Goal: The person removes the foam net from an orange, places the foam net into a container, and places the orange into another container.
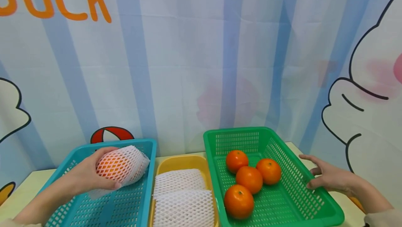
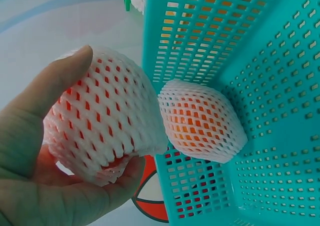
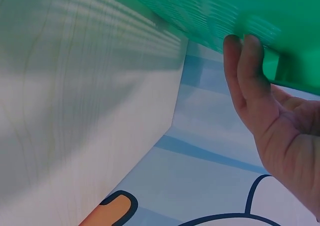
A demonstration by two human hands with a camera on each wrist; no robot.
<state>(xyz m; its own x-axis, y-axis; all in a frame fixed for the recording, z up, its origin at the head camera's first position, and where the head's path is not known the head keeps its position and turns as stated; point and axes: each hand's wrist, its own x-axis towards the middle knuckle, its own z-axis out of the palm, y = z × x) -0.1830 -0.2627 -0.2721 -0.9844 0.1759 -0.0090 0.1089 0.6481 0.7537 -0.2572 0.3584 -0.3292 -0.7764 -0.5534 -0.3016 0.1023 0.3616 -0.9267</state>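
Over the blue basket [image 1: 152,181], my left hand [image 1: 84,174] grips an orange in a white foam net sleeve [image 1: 117,166], thumb on one side and fingers round the other. Lower, inside that basket, another netted orange [image 2: 200,123] lies against the wall in the left wrist view. My right hand [image 1: 334,178] is at the right side of the green basket [image 1: 328,204], fingers loosely bent and holding nothing. In the right wrist view its fingertips [image 3: 250,48] come right up to the green wall. Several bare oranges [image 1: 239,202] sit together in the green basket.
Between the two baskets stands a yellow tray [image 1: 182,159] with white foam net sleeves [image 1: 185,206] lying flat in it. All three containers are on a pale wood-grain table [image 1: 293,147]. A striped blue and white curtain [image 1: 185,63] with cartoon prints hangs close behind them.
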